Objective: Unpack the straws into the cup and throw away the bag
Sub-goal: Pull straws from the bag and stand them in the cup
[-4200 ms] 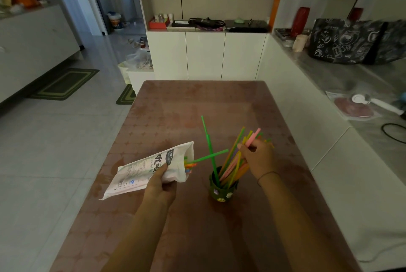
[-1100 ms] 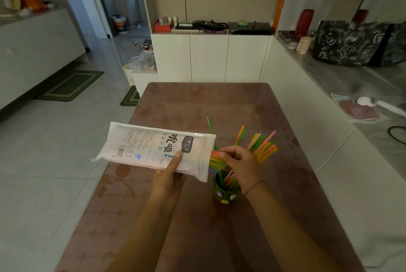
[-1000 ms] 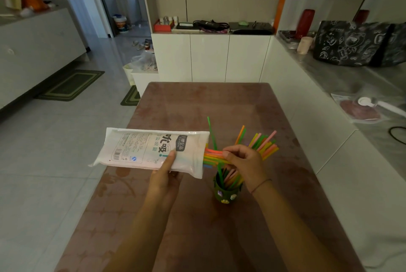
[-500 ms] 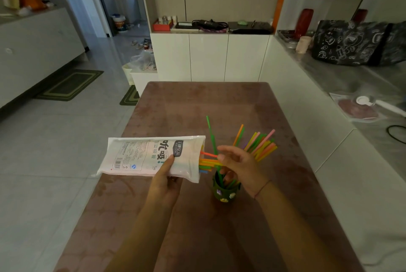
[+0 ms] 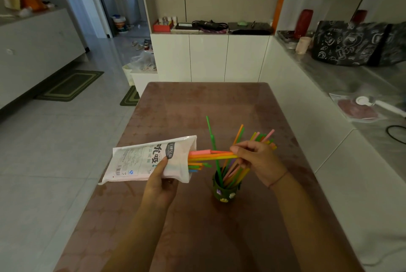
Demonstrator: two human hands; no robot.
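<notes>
Several straws (image 5: 211, 155) between bag (image 5: 149, 159) (left hand (image 5: 160, 186)) and right hand (image 5: 261, 161)

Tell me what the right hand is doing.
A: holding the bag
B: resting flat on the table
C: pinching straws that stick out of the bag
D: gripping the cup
C: the right hand pinches orange and yellow straws whose far ends lie in the mouth of the bag, above the cup.

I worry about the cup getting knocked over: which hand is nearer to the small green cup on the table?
Right. The right hand hovers just above the small green cup, pinching colourful plastic straws; the left hand holds the white plastic bag off to its left.
</notes>
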